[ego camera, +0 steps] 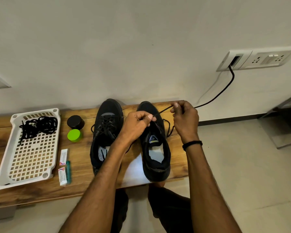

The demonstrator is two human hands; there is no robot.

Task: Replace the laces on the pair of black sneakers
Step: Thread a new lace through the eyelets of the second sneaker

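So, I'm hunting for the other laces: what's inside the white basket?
A tangle of black laces lies at the far end of the white basket. The rest shows only the bench through its holes. Anything beneath the tangle is covered.

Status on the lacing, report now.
Both pinching: left hand on the lace over the sneaker, right hand on its free end. Lace taut between them; other sneaker looks laced. No obstruction seen.
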